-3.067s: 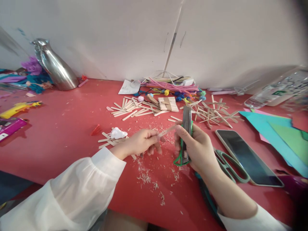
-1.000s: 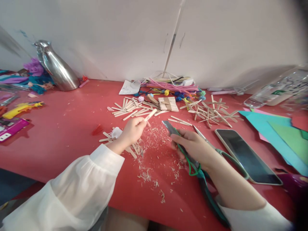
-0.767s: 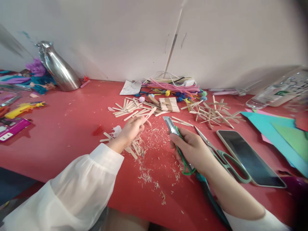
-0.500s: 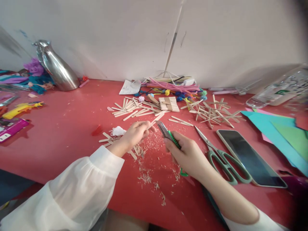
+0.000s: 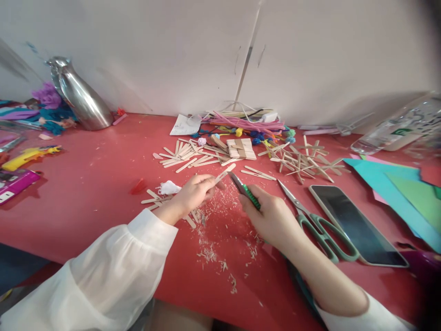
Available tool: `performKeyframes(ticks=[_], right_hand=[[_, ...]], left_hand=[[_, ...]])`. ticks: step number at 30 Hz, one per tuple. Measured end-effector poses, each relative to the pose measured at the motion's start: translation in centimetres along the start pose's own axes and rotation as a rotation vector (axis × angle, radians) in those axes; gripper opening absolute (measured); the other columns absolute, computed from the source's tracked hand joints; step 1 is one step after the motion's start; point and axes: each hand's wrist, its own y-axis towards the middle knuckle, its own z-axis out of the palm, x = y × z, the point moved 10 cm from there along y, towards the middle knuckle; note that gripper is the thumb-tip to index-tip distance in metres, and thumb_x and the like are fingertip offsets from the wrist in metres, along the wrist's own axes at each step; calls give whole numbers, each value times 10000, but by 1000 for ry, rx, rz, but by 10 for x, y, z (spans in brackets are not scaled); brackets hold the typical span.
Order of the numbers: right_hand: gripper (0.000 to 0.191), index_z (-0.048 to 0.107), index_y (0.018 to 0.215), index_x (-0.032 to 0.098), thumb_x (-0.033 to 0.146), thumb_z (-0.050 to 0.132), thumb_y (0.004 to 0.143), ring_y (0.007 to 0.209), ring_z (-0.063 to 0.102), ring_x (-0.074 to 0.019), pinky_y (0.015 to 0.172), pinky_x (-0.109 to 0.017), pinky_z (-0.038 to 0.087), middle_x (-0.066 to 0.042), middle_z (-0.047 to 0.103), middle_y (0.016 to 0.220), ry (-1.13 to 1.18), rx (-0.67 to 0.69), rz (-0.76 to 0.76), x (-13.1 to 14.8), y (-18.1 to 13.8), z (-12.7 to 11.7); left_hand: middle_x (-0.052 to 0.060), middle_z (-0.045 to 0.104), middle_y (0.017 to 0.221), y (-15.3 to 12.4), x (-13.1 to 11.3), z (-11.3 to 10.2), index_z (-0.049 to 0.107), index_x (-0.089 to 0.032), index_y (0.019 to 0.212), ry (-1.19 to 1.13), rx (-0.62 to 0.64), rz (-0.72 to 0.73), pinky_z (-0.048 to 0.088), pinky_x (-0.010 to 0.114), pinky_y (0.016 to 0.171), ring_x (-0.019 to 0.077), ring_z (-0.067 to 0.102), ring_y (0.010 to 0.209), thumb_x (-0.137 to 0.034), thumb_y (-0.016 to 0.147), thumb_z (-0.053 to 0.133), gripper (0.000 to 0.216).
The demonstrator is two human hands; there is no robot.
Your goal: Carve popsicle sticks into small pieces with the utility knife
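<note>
Left hand (image 5: 195,192) pinching a wooden craft stick (image 5: 221,174), right hand (image 5: 270,216) gripping a green utility knife (image 5: 245,191), blade tip nearing the stick, shavings (image 5: 210,250) littering the red table (image 5: 86,193), scissors (image 5: 312,223) lying beside.

The left hand (image 5: 195,193), gripping a craft stick (image 5: 221,174), is hovering just left of the right hand (image 5: 273,219), gripping a utility knife (image 5: 244,188); shavings (image 5: 207,252) are lying on the table (image 5: 99,197) beneath them. Scissors (image 5: 312,223) are lying right of the right hand, a phone (image 5: 354,225) further right, paper sheets (image 5: 399,188) beyond. A stick pile (image 5: 188,158) is lying behind the hands, pipe cleaners (image 5: 248,123) behind it, a metal jug (image 5: 81,96) far left.
</note>
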Motion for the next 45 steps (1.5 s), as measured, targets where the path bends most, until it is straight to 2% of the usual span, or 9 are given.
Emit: performKeyframes(ticks=[5, 8, 13, 16, 19, 24, 30, 37, 45], right_hand=[[175, 394, 674, 250, 390, 408, 779, 476, 398, -151, 501, -261, 283, 39, 389, 516, 17, 54, -12, 1, -1, 5], [194, 383, 664, 250, 398, 419, 783, 472, 422, -154, 498, -266, 295, 35, 416, 515, 43, 21, 37, -5, -1, -1], [231, 390, 644, 250, 408, 408, 811, 350, 453, -130, 407, -241, 338, 67, 424, 393, 217, 128, 104, -5, -4, 11], [229, 408, 634, 246, 382, 410, 818, 303, 463, -120, 359, -225, 346, 74, 443, 352, 307, 196, 141, -1, -9, 21], [226, 416, 633, 241, 366, 417, 821, 289, 464, -110, 346, -213, 350, 83, 438, 338, 371, 213, 172, 1, -11, 24], [199, 428, 675, 229, 360, 424, 825, 281, 460, -88, 322, -193, 341, 94, 453, 387, 455, 248, 208, 2, -15, 28], [235, 409, 670, 223, 389, 417, 835, 293, 464, -70, 328, -186, 360, 87, 487, 445, 521, 264, 221, 3, -16, 32], [230, 418, 677, 226, 390, 401, 837, 287, 464, -92, 323, -187, 349, 90, 451, 361, 509, 277, 222, 6, -17, 34], [225, 402, 666, 234, 364, 358, 845, 305, 481, -111, 359, -208, 363, 76, 452, 376, 358, 250, 185, 7, -17, 35]], left_hand=[[-73, 234, 465, -1, -5, -4, 573, -158, 764, 18, -37, 32, 160, 215, 379, 76, 191, 388, -255, 881, 356, 264], [-72, 269, 467, 0, -6, -6, 576, -158, 794, 91, -55, 57, 196, 216, 389, 79, 230, 390, -289, 899, 349, 282], [-40, 479, 535, -1, -13, -8, 556, -166, 839, 295, -88, 155, 343, 210, 486, 89, 421, 466, -308, 918, 336, 273], [-3, 617, 655, -4, -15, -4, 546, -163, 877, 397, -83, 175, 389, 219, 539, 98, 506, 531, -293, 923, 337, 250], [28, 676, 782, -8, -22, 0, 535, -169, 855, 441, -89, 242, 429, 242, 627, 119, 589, 656, -288, 931, 329, 250], [45, 679, 861, -14, -32, 5, 496, -176, 793, 510, -112, 307, 435, 267, 724, 142, 620, 814, -230, 927, 337, 215], [18, 629, 739, -17, -38, 6, 451, -181, 745, 699, -175, 301, 361, 254, 577, 139, 564, 635, -221, 925, 342, 213], [-13, 549, 614, -17, -36, 6, 477, -181, 796, 873, -211, 283, 293, 241, 497, 131, 501, 528, -227, 928, 336, 199], [20, 589, 639, -12, -24, 8, 528, -156, 937, 1100, -228, 242, 329, 245, 507, 167, 567, 578, -213, 921, 337, 200]])
